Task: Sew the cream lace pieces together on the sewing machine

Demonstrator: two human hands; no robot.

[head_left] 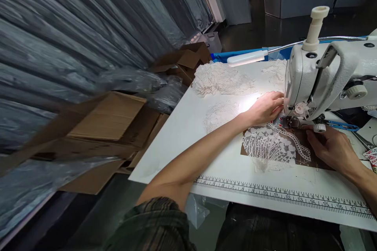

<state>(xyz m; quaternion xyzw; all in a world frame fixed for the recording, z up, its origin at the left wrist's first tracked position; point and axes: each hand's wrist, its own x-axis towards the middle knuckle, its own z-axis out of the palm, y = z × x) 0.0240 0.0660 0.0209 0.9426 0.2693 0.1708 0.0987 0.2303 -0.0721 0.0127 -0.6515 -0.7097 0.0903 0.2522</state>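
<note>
Between both hands, the white lace piece (272,145) lies flat on a brown backing sheet (313,161), its upper edge under the presser foot (292,121) of the sewing machine (326,74). Left hand (266,108): fingers extended, pressing the lace just beside the foot. Right hand (331,147): fingers bent onto the backing; grip cannot be determined. Nearer the body than the hands, a printed ruler (279,194) runs along the table (182,133) edge.

Grey plastic sheeting (73,19) on wall, cardboard boxes (103,125), dark floor (279,29)
</note>
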